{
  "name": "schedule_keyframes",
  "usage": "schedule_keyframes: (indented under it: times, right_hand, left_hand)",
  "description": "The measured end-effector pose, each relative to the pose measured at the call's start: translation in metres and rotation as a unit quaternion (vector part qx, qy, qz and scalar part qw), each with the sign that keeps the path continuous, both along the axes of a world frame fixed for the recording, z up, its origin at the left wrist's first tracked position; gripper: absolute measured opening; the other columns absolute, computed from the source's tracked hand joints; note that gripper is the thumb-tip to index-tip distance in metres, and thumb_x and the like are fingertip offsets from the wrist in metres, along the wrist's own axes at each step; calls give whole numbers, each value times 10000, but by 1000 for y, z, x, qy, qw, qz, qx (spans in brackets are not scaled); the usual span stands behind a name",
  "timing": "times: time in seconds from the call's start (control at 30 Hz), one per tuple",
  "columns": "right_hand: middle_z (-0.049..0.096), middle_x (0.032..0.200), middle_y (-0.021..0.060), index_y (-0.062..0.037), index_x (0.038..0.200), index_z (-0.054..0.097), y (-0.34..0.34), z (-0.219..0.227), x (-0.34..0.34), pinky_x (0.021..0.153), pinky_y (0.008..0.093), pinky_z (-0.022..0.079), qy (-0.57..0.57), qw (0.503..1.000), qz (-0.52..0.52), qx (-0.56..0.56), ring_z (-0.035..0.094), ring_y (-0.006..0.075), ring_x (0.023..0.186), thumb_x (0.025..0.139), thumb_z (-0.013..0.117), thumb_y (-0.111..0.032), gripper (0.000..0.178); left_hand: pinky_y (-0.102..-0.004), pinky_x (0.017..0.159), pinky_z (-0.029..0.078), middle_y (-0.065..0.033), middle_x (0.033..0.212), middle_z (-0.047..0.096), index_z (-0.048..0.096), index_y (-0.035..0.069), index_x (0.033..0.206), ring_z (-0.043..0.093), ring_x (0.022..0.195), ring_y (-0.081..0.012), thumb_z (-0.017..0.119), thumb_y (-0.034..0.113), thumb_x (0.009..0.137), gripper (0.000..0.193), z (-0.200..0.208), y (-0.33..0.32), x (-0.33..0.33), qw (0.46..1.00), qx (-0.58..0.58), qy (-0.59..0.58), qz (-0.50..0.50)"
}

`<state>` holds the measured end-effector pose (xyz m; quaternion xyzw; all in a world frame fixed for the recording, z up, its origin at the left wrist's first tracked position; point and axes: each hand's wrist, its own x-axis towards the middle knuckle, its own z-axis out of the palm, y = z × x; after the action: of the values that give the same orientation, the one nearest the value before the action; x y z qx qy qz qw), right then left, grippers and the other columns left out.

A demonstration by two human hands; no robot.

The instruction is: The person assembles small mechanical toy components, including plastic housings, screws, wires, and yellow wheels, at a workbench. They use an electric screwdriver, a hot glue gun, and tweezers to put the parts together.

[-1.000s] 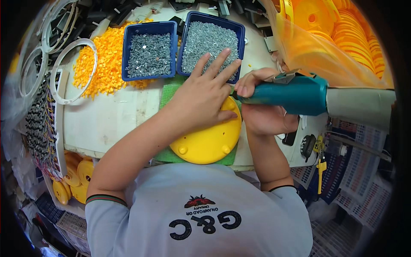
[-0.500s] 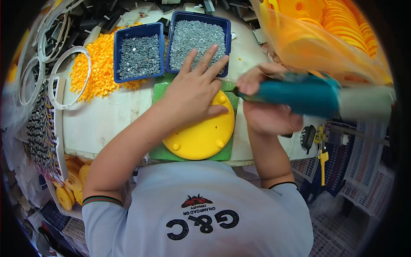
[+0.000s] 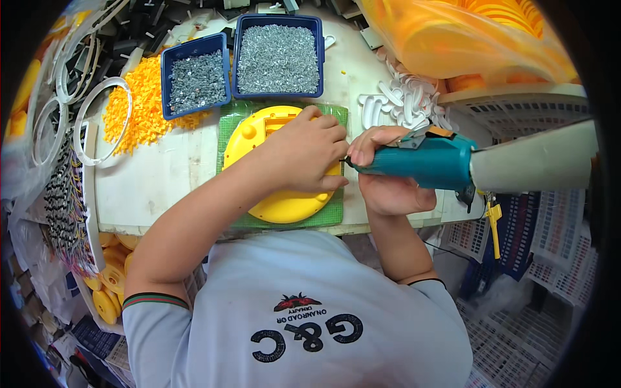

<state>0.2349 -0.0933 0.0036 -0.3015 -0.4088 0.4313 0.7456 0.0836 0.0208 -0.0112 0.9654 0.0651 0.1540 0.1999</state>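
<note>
A round yellow plastic housing [image 3: 289,208] lies on a green mat [image 3: 226,132], its raised knobs and a rectangular recess showing near the far edge. Across its right side rests my left hand [image 3: 307,152], fingers curled in beside the driver's tip; whatever they pinch is hidden. My right hand [image 3: 394,194] is closed around a teal electric screwdriver [image 3: 430,161] held roughly level. The screwdriver's bit points left and meets my left fingertips at the housing's right edge.
Beyond the mat stand two blue bins, a larger bin [image 3: 320,64] and a smaller bin [image 3: 169,113], filled with small metal screws. Small yellow parts [image 3: 139,103] are heaped left of them. White curved pieces [image 3: 407,103] and a bag of orange discs [image 3: 453,39] are at right.
My left hand has drawn back from the bin's near edge, its fingers now curled. The screwdriver has settled close to them. The housing now shows its recess.
</note>
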Motion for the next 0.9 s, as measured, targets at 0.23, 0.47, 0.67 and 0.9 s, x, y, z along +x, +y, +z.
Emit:
schedule_keyframes:
  times: [0.23,0.47,0.67,0.9]
  right_hand:
    - [634,853,167,76,1264,583,2,6,-10,819,411,500,86,996,-3,25,610,270,813,869,473,-726,901]
    - [633,860,135,78,1354,544,-44,38,-26,821,406,500,-11,1000,-15,1,603,249,822,889,469,-789,987]
    - [635,871,146,62,1261,563,-66,23,-51,832,403,498,-9,999,36,7,600,263,837,870,477,-823,972]
    - [644,889,164,63,1234,579,-63,3,-57,829,402,511,-72,997,23,-19,616,278,845,861,496,-811,954]
  left_hand:
    - [-496,1117,386,-92,1061,678,708,56,1045,621,1135,-285,731,528,862,506,2,-6,-1,1000,25,6,10]
    - [-502,1142,402,-122,1227,639,661,57,1123,592,1217,-323,762,345,871,396,5,-41,-53,989,78,-17,126]
    - [-532,1195,380,-185,1489,585,632,-5,1377,516,1434,-367,756,329,882,610,-4,-107,-70,982,71,1,176]
    - [-553,1166,417,-206,1406,657,696,-21,1300,588,1372,-368,659,265,914,482,-28,-109,-64,957,176,-74,218]
